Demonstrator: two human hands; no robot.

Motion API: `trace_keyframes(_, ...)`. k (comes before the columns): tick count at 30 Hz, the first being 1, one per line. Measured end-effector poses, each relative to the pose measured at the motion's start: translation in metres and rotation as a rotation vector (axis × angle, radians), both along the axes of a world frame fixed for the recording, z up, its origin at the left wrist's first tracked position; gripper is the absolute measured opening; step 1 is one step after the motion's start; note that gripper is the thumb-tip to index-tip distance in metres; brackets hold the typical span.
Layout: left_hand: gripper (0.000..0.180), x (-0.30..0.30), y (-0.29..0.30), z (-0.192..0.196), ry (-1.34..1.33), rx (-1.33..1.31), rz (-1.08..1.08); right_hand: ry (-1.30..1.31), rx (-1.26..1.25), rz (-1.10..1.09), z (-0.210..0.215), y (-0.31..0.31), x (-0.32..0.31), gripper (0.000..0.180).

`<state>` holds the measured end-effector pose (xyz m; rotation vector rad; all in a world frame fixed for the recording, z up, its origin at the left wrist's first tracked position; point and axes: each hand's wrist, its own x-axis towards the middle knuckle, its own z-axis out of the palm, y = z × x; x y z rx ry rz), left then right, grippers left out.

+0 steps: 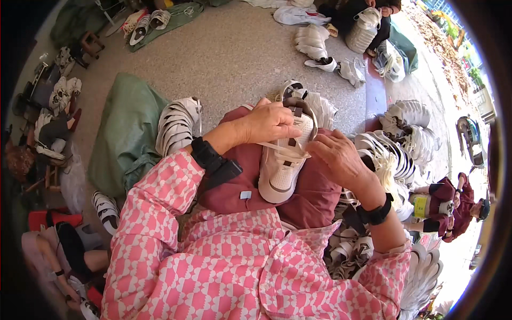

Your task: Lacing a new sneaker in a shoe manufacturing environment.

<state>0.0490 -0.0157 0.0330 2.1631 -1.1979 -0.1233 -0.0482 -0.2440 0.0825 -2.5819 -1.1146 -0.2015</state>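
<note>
A white shoe upper (280, 173) with a mesh tongue and small dark tabs rests on my lap, its toe toward me. My left hand (269, 122) is closed in a pinch over its left side, holding a flat white shoelace (271, 145) that runs across the front. On the other side, my right hand (336, 156) pinches the lace close to the upper's right edge. The fingertips partly hide the lace ends and eyelets. More white uppers (321, 109) lie just beyond my knees.
Nested stacks of white uppers stand left (177, 128) and right (408, 114) of me. A bundle of white laces (388, 162) hangs at my right. A green cloth sack (125, 138) sits on the left. Other people work around me, one (461, 205) at far right.
</note>
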Motion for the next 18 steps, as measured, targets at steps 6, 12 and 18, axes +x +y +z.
trace_keyframes(6, 0.040, 0.006, 0.000, 0.006, 0.149, 0.035, -0.046, 0.008, -0.079, 0.087, 0.005, -0.006, 0.001, 0.018)
trace_keyframes(12, 0.040, 0.007, -0.001, 0.012, 0.205, 0.110, -0.056, -0.136, -0.099, 0.163, 0.000, 0.002, 0.007, 0.006)
trace_keyframes(18, 0.038, 0.009, 0.000, 0.012, 0.153, 0.133, -0.093, -0.373, -0.123, 0.044, -0.018, 0.009, 0.005, 0.014)
